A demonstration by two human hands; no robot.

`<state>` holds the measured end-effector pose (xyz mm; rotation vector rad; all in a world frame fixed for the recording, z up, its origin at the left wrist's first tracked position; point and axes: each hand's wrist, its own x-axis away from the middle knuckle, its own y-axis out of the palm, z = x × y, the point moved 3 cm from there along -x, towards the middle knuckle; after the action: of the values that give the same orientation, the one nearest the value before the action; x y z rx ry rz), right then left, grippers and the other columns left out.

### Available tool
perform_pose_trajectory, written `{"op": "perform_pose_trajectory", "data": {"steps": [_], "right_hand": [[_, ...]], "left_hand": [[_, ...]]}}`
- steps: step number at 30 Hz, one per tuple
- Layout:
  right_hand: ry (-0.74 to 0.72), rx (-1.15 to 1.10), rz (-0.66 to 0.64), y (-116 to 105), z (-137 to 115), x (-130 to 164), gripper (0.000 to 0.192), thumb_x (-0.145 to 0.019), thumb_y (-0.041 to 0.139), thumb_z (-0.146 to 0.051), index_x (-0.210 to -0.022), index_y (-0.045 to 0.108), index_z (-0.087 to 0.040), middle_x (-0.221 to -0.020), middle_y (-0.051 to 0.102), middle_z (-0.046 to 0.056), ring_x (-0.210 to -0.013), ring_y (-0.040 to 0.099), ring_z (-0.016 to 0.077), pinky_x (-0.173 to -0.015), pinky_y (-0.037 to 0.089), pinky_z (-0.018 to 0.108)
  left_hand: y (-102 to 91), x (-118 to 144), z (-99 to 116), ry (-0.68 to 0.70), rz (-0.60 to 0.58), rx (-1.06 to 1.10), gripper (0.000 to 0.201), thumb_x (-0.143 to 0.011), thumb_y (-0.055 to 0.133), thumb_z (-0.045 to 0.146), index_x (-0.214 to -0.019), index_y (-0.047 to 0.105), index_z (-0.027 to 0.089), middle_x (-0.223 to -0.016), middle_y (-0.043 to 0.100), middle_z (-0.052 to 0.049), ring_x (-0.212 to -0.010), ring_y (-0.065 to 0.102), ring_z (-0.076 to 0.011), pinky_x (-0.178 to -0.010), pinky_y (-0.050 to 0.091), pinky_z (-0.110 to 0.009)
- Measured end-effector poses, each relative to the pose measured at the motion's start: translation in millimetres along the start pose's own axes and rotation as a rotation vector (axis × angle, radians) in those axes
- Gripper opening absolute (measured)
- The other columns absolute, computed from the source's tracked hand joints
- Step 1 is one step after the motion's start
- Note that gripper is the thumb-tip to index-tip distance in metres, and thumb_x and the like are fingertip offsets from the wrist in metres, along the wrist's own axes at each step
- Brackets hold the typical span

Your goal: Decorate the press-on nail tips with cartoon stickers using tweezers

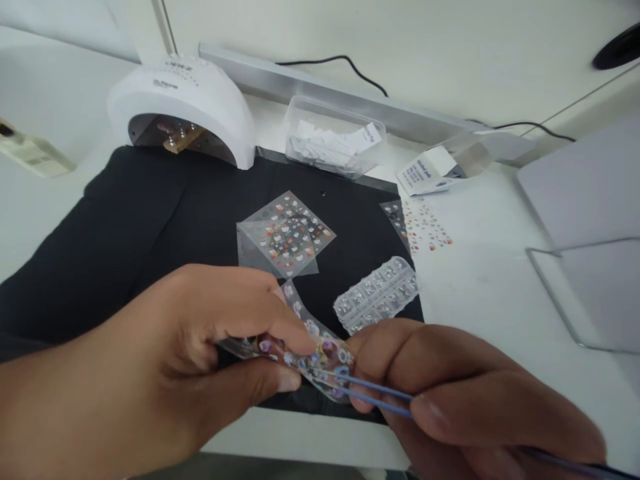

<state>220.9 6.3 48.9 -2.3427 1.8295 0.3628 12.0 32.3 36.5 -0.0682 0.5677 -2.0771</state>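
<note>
Both hands clamp: left hand pinches sticker sheet, right hand grips tweezers touching it

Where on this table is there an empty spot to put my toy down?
The black mat is bare left of the sticker sheets, below the nail lamp. White table is bare past the gem tray. It's crowded around both hands.

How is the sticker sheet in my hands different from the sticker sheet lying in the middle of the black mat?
The held sticker sheet is a narrow strip, bent and pinched by the left hand, with blue tweezers in the right hand touching it. The mat's sticker sheet is wider, roughly square, lies flat on the black mat and is untouched. Both are clear sheets carrying small colourful stickers.
</note>
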Motion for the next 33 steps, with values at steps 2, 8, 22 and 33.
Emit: {"op": "perform_pose_trajectory", "data": {"steps": [2,8,22,33], "right_hand": [[-0.031,0.011,-0.014,1.3,-1.7,-1.6,0.018,-0.091,0.063,-0.035,-0.080,0.075,-0.026,-0.060,0.057,0.003,-0.059,0.062,0.0202,-0.054,0.060,0.037],[-0.065,-0.012,-0.055,2.1,-3.9,-4.8,0.023,-0.090,0.064,-0.043,-0.077,0.073,-0.027,-0.061,0.055,0.002,-0.058,0.061,0.0184,-0.054,0.059,0.035],[-0.003,-0.056,-0.088,1.2,-2.0,-5.2,0.028,-0.091,0.060,-0.050,-0.079,0.073,-0.029,-0.062,0.056,0.004,-0.059,0.060,0.0200,-0.057,0.060,0.037],[-0.043,-0.013,-0.078,5.1,-1.0,-10.0,0.028,-0.090,0.062,-0.051,-0.077,0.074,-0.030,-0.057,0.058,0.003,-0.052,0.060,0.0194,-0.054,0.059,0.038]], "left_hand": [[-0.2,-1.2,1.7,-0.004,-0.001,0.003,0.022,-0.090,0.067,0.018,-0.105,0.065,0.034,-0.094,0.071,0.009,-0.078,0.071,-0.0091,-0.061,0.054,-0.014],[1.4,-2.9,4.2,-0.004,0.016,0.022,0.021,-0.089,0.067,0.017,-0.103,0.066,0.034,-0.093,0.071,0.008,-0.077,0.071,-0.0099,-0.057,0.052,-0.014],[2.6,-8.9,3.7,-0.067,-0.030,0.118,0.024,-0.089,0.065,0.014,-0.100,0.069,0.034,-0.084,0.070,0.008,-0.070,0.068,-0.0092,-0.056,0.053,-0.015],[3.7,-13.8,3.5,-0.202,-0.043,0.245,0.014,-0.084,0.067,0.016,-0.087,0.073,0.028,-0.072,0.066,0.007,-0.057,0.061,-0.0073,-0.048,0.049,-0.013]]}}
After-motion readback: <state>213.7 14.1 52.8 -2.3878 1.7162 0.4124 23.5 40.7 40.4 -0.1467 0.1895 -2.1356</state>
